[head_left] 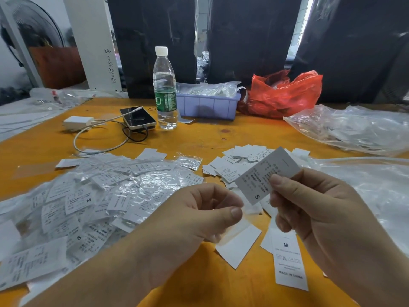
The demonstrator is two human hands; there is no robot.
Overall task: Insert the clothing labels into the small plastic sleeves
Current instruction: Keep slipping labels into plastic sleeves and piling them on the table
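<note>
My right hand (314,209) pinches a white clothing label (263,173) marked S between thumb and fingers, holding it tilted above the orange table (199,138). Just to its left, my left hand (199,216) pinches a small clear plastic sleeve (238,220) between thumb and forefinger. The label's lower corner is close to the sleeve, outside it. A heap of loose labels (239,160) lies beyond my hands. An M label (290,260) and a blank one (240,247) lie under them. A wide pile of sleeved labels (106,196) covers the left.
A water bottle (164,89), a phone (138,117) on a power bank and a white charger (77,122) with cables stand behind the piles. A purple tray (208,105), a red bag (285,94) and crumpled clear bags (354,129) lie at the back right.
</note>
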